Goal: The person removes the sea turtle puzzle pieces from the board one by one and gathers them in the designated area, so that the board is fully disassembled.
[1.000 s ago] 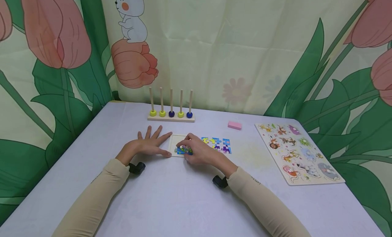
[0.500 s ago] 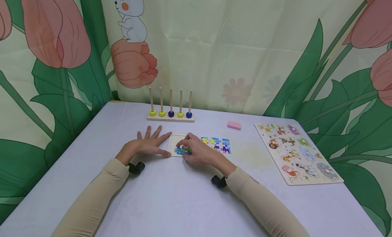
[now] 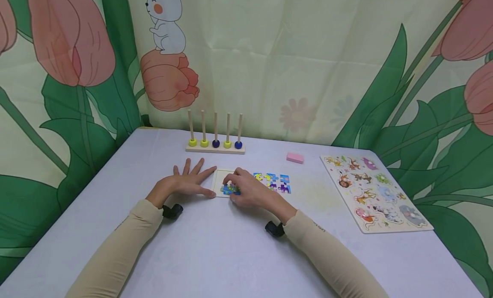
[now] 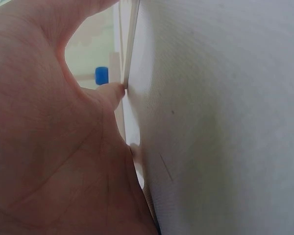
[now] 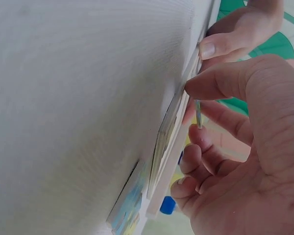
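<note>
A shallow wooden puzzle tray (image 3: pixel 218 176) lies in the middle of the table, with colourful pieces in its lower part. My left hand (image 3: pixel 185 184) lies spread at the tray's left side, thumb and index finger touching its edge. Over the tray, my right hand (image 3: pixel 249 189) bends its fingers around a small puzzle piece (image 5: pixel 199 115), seen edge-on in the right wrist view. The thumb tip sits close to the tray there. My right hand hides the tray's right part and some pieces.
Loose puzzle pieces (image 3: pixel 284 183) lie right of the tray. Behind it stands a wooden peg rack (image 3: pixel 215 149) with yellow and dark blue beads. A pink block (image 3: pixel 295 157) lies farther back, and an animal puzzle board (image 3: pixel 371 195) lies at the right.
The fingers of my right hand shift very slightly over the tray, still at the piece. My left hand stays in place at the edge.
</note>
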Available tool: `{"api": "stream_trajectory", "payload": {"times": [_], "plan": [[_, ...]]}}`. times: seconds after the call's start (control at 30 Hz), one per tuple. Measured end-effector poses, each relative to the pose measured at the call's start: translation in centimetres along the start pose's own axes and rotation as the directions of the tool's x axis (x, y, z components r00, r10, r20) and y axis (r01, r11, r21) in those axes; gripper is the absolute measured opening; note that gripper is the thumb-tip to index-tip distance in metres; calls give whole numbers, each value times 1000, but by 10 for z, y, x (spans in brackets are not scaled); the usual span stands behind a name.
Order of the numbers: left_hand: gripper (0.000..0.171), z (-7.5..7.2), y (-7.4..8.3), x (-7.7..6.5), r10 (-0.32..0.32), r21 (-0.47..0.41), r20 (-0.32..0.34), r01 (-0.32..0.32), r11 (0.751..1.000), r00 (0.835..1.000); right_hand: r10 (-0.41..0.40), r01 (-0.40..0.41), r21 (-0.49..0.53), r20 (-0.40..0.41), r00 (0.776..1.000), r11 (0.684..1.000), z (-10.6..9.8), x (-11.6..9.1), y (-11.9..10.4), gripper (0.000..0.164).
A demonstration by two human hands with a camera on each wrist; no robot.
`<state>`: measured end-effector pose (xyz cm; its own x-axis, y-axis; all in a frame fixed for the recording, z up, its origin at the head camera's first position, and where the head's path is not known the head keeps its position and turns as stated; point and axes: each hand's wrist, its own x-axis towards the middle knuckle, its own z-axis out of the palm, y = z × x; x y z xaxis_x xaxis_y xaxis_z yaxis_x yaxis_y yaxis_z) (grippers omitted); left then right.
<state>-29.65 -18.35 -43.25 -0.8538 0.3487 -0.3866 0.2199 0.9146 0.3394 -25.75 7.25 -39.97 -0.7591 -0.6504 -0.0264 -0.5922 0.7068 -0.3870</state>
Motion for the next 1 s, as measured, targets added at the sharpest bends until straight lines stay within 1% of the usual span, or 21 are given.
{"api": "stream_trajectory", "payload": {"times": [0.23, 0.33, 0.43, 0.53, 0.67, 0.77, 0.83, 1.0], "plan": [[116, 0, 0, 0, -4, 5, -5, 4, 1000, 1000, 0, 0, -8, -9, 1000, 1000, -1, -4, 1, 37], [115, -3, 5, -7, -4, 0, -6, 4, 1000, 1000, -1, 0, -5, -16, 1000, 1000, -1, -6, 2, 35], [111, -8, 14, -18, 3, -15, -2, -3, 1000, 1000, 3, -3, -11, -31, 1000, 1000, 0, -9, 4, 34], [110, -10, 18, -23, 3, -22, -6, -3, 1000, 1000, 19, -20, -21, -57, 998, 1000, 0, -13, 6, 34], [107, -9, 17, -20, -7, -15, -8, 7, 1000, 1000, 54, -55, -10, -74, 996, 998, -4, -22, 9, 34], [105, -11, 19, -22, -3, -17, -7, 3, 1000, 1000, 73, -73, 6, -78, 994, 997, -7, -30, 12, 34], [104, -12, 21, -26, 0, -21, -8, -1, 1000, 1000, 71, -71, 9, -87, 994, 997, -8, -34, 16, 34], [103, -12, 21, -25, 10, -29, -10, -10, 1000, 1000, 48, -50, -9, -116, 992, 999, -10, -47, 26, 34]]}}
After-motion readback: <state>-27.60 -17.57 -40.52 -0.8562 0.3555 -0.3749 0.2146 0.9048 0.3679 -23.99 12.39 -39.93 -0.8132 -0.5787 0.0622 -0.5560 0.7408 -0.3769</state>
